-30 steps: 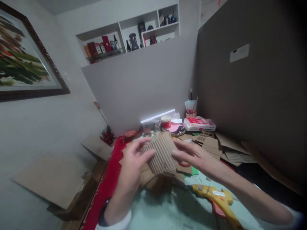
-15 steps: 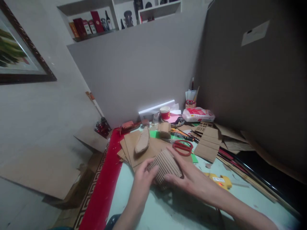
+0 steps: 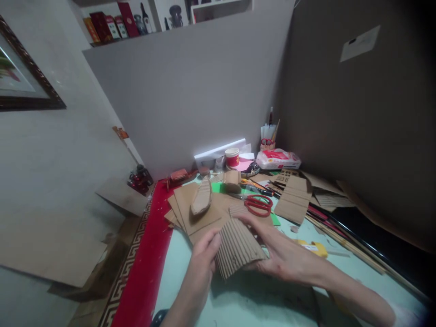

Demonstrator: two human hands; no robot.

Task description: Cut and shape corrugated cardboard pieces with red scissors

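— Hands? Left hand and right hand gripping curved brown corrugated cardboard piece, low over pale green table.
— Why both sides? Probably holding the bend. Red scissors lying just beyond.

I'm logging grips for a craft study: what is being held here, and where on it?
Both hands hold a ribbed brown corrugated cardboard piece: left hand at its left edge, right hand at its right edge.
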